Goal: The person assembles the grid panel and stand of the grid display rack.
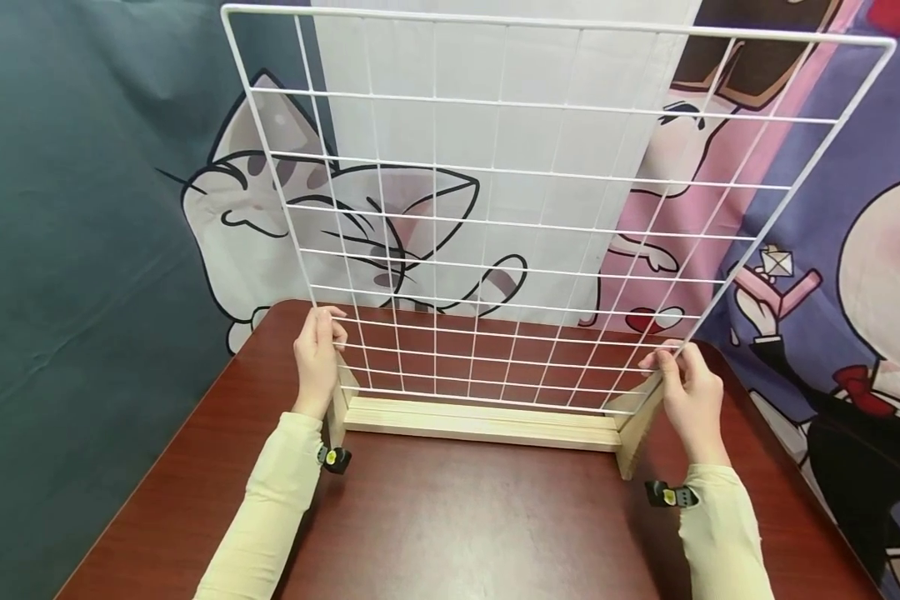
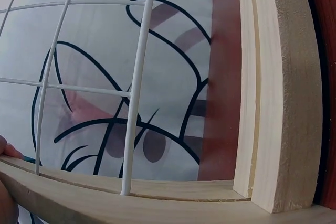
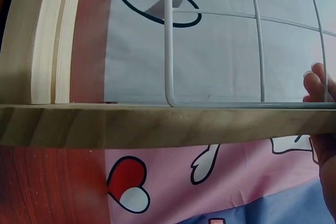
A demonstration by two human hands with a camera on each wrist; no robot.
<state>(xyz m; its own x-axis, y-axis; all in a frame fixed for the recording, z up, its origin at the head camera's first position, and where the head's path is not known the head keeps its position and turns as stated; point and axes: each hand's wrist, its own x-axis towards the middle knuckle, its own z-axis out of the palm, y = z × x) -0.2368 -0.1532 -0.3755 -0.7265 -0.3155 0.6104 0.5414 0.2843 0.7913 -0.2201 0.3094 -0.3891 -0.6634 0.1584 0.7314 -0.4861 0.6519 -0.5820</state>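
A white wire grid panel (image 1: 487, 221) stands up from a pale wooden stand with a grooved crossbar (image 1: 487, 423). My left hand (image 1: 317, 358) grips the panel's left edge at the top of the left wooden side piece (image 1: 337, 412). On the other side, my right hand (image 1: 692, 400) holds the panel's right edge by the right side piece (image 1: 633, 433). In the left wrist view, the bottom wire (image 2: 134, 93) sits apart from the crossbar (image 2: 265, 93). The right wrist view shows fingertips (image 3: 315, 85) at the wire, against the side piece (image 3: 210, 124).
The stand rests on a reddish-brown table (image 1: 480, 508). Behind it hangs a cloth printed with cartoon figures (image 1: 555, 200), and dark green cloth (image 1: 82, 208) hangs at the left. A small camera is strapped to each wrist.
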